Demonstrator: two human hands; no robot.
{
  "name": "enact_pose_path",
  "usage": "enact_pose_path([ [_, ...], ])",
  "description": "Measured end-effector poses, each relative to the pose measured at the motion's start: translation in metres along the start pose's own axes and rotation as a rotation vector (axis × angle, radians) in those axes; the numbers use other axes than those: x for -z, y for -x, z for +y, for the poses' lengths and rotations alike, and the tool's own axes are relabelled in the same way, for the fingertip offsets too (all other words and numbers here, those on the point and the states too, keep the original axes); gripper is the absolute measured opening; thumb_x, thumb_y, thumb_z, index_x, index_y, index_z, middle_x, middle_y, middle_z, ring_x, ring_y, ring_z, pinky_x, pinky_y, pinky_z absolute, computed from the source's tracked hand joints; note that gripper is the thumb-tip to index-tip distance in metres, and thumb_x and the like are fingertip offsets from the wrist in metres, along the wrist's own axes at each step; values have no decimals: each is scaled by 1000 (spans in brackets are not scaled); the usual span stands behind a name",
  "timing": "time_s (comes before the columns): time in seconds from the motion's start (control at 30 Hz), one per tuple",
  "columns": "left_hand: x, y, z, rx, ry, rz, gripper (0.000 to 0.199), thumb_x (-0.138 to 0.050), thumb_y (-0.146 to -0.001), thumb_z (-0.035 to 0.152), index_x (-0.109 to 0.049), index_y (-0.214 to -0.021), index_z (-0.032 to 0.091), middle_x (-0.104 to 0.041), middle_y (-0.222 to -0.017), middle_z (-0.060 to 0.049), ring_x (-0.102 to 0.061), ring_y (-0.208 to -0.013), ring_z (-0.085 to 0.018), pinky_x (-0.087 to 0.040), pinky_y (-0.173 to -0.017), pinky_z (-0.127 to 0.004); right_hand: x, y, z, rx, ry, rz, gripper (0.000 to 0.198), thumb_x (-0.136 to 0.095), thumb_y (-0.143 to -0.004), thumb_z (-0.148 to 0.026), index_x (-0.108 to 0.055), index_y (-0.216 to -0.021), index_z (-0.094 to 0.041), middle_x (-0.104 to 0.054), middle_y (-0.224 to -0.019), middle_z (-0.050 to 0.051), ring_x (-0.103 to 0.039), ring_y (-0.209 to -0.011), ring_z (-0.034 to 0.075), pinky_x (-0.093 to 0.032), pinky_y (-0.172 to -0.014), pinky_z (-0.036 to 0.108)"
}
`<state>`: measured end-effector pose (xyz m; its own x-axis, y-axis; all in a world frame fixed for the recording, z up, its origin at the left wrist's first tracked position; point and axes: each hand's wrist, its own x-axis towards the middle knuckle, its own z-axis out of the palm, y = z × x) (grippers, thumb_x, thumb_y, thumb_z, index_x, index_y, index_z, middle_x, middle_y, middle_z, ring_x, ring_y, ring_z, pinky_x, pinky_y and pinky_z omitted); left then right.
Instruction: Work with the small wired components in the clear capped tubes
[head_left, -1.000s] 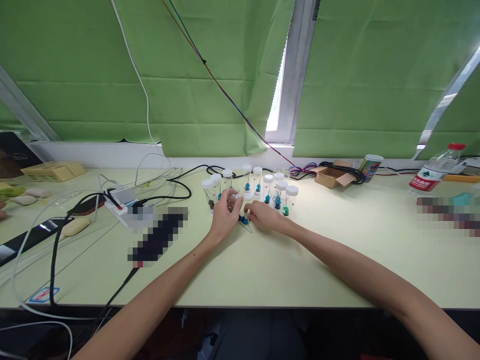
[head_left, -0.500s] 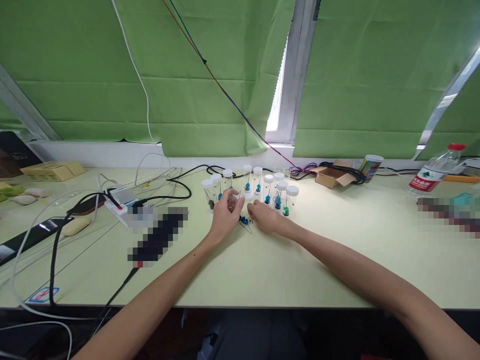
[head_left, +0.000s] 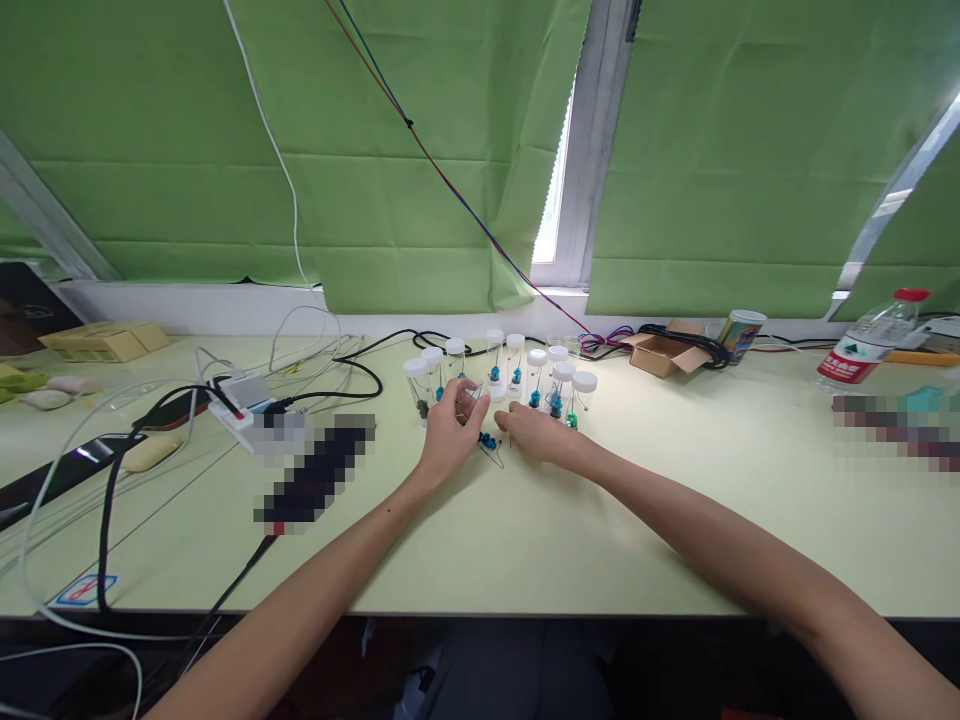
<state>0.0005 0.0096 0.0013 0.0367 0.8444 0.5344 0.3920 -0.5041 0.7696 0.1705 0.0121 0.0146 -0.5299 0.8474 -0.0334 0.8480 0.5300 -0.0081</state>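
Observation:
Near the middle of the table my left hand (head_left: 454, 420) is curled around a clear vial (head_left: 481, 392), which its fingers partly hide. A white cap (head_left: 496, 394) shows just beyond the gap between my hands. Small blue parts with wire leads (head_left: 489, 440) lie on the table beside my left hand. My right hand (head_left: 529, 430) rests on the table to their right, fingers closed together; what they pinch, if anything, is too small to make out. Several white-capped vials (head_left: 515, 360) with blue, green or dark parts inside stand upright around and behind both hands.
To the left are a power strip (head_left: 244, 410), tangled cables and a blurred dark object (head_left: 319, 470). An open cardboard box (head_left: 664, 352), a can (head_left: 741, 335) and a water bottle (head_left: 862, 345) stand at the back right. The table's front edge (head_left: 540, 613) runs below my forearms.
My right hand has shifted very slightly, a little away from the blue parts. My left hand and the vial have stayed in place.

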Motion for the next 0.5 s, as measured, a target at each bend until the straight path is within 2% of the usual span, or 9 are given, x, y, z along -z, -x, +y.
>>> enact_pose_path([
  [0.23,0,0,1,13,-13,-1,28,-57,-88,47,-54,-102,23,-53,-77,2,-54,-65,-12,-40,-58,-24,-1,2,-4,-24,146,-42,33,-47,-87,1,-54,-116,-12,-58,-106,14,-69,-88,25,-51,-64,30],
  [0.5,0,-1,2,1,-18,-6,28,-57,-89,47,-53,-102,23,-53,-77,2,-55,-66,-12,-41,-59,-24,2,6,-9,-68,134,-67,32,-46,-86,3,-60,-111,-10,-62,-107,17,-70,-95,27,-56,-73,33],
])
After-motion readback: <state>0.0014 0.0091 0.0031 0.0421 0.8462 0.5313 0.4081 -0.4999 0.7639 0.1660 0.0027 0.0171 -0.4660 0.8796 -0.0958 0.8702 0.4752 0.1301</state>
